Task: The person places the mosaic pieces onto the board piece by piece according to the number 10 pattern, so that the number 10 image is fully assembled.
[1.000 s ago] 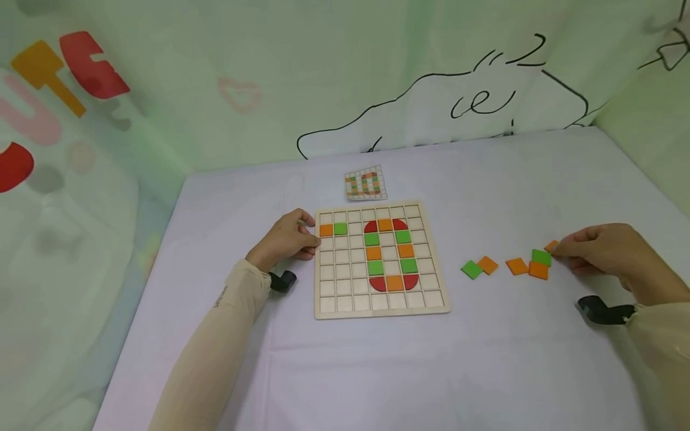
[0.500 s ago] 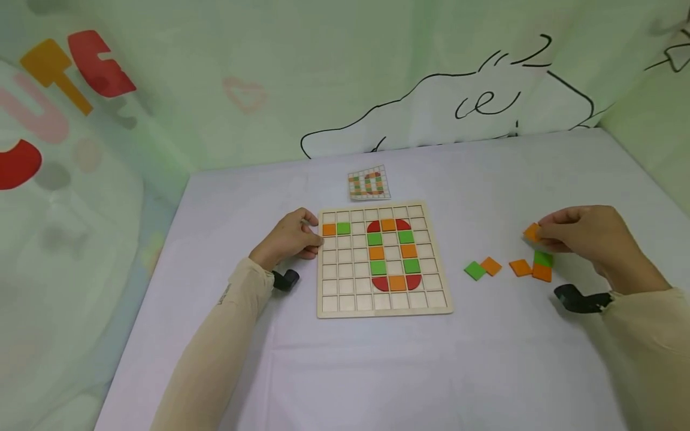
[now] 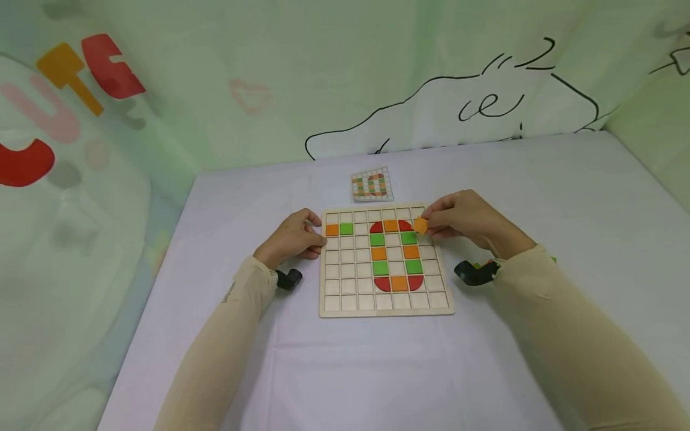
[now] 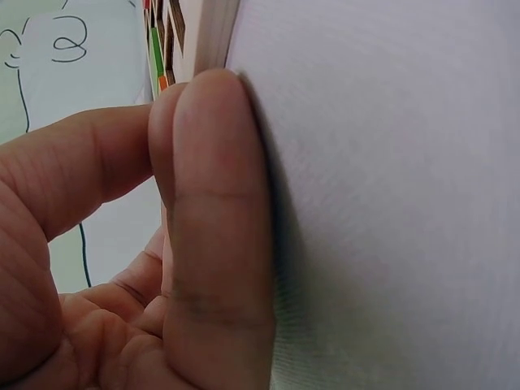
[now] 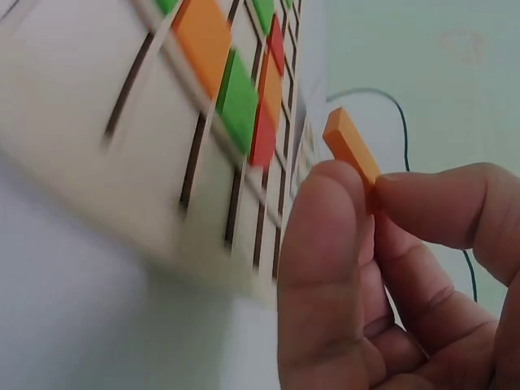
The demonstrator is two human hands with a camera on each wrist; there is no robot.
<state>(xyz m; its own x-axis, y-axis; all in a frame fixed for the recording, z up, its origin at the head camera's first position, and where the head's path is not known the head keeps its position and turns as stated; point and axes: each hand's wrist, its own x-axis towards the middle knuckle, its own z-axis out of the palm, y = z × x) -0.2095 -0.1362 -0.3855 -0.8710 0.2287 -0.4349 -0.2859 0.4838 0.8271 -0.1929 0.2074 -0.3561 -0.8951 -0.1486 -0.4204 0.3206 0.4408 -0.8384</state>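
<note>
A wooden grid board [image 3: 347, 305] lies on the table with red, green and orange tiles in some cells. They form a ring on its right half, and an orange tile [image 3: 332, 230] and a green tile [image 3: 346, 228] sit side by side at upper left. My left hand [image 3: 291, 237] rests at the board's left edge, loosely bent fingertips against its side. Over the upper right of the board, my right hand [image 3: 465, 220] pinches an orange square tile [image 5: 351, 145] between thumb and fingers. In the right wrist view this tile is tilted, above the board's surface.
A small pattern card [image 3: 373, 184] lies behind the board. Loose green and orange tiles to the right are mostly hidden by my right sleeve [image 3: 544, 299] and the black wrist camera [image 3: 475, 273]. A printed cloth [image 3: 269, 90] hangs at the table's back edge.
My right hand has picked up an orange tile from the loose group and carried it left to the board. My left hand stays at the board's edge.
</note>
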